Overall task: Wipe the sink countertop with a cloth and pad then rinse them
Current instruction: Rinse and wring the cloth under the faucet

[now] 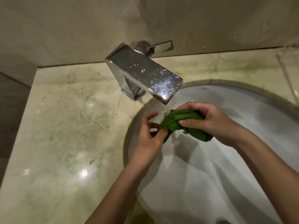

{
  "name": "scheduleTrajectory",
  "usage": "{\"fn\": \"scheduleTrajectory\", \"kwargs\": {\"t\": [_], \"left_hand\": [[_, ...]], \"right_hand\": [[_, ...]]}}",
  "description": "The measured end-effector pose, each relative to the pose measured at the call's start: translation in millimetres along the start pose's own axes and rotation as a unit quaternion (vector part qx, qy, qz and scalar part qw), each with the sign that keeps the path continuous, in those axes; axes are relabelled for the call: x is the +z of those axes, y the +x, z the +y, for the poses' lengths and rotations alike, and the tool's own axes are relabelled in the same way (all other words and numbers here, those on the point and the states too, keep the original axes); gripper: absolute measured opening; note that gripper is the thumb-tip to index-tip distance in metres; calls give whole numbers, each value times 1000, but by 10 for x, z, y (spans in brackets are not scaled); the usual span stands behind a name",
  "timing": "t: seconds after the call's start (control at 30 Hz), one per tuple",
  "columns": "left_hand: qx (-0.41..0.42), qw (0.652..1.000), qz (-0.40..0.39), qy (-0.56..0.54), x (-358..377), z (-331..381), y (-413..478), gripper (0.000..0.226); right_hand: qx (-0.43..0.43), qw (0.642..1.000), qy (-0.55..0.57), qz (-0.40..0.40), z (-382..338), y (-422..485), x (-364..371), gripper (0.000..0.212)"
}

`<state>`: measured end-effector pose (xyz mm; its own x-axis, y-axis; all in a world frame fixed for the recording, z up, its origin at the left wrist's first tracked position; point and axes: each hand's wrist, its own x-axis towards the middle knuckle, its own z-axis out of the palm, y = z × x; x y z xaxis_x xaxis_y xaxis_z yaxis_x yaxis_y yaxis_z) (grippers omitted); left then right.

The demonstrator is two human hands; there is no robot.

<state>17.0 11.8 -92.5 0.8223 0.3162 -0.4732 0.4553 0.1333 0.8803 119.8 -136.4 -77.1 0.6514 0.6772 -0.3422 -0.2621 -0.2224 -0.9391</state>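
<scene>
Okay, quick pass, one head view over the basin.
Cloth: green cloth (181, 122), bunched and twisted into a roll, held above the sink (242, 110) bowl, just below and in front of the faucet (144, 71) spout.
Right hand: right hand (208, 120) wraps the roll from above, fingers curled over the top, thumb pressed on the near side; firm grip.
Left hand: left hand (150, 131) pinches the roll's left end between thumb and fingers, other fingers spread loose.
Water: blurry stream falls from the spout onto the cloth's left end, between the two hands.
Faucet: chrome, square body, spotted with droplets, lever at the back swung to the right.
Countertop: pale marble countertop (64, 126), shiny patches, greenish smears left of the bowl.
Far right edge: clear object, too blurred to tell.
</scene>
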Motion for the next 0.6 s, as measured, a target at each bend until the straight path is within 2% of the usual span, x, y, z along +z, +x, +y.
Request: {"fn": "scheduleTrajectory", "kwargs": {"t": [0.07, 0.13, 0.2, 0.27, 0.33, 0.37, 0.43, 0.5, 0.57, 0.6], "left_hand": [[-98, 987, -48, -115, 0, 45, 60, 27], [-161, 957, -69, -232, -13, 112, 129, 22], [-173, 960, -84, -205, 15, 145, 180, 24], [-159, 976, -70, -134, 86, 148, 208, 29], [-125, 986, -33, -108, 119, 171, 219, 28], [-104, 988, -25, -115, 112, 175, 225, 26], [-74, 986, -33, -147, 87, 179, 230, 18], [-69, 978, -73, -182, 44, 178, 215, 13], [-76, 968, -117, -208, 15, 148, 209, 21], [-74, 968, -123, -207, 6, 129, 207, 27]], "right_hand": [[13, 998, -4, -54, -79, 55, -46, 27], [16, 993, -44, -110, -163, 110, -53, 30], [12, 988, -84, -128, -233, 159, -38, 30], [8, 990, -125, -64, -258, 189, -42, 33], [49, 984, -164, 53, -215, 176, -72, 41], [75, 982, -154, 86, -162, 154, -81, 44], [105, 987, -72, 93, -34, 92, -57, 40], [112, 983, 108, 92, 52, 36, -21, 31], [104, 946, 295, 88, 79, 31, 41, 29], [100, 929, 344, 97, 94, 49, 78, 30]]}}
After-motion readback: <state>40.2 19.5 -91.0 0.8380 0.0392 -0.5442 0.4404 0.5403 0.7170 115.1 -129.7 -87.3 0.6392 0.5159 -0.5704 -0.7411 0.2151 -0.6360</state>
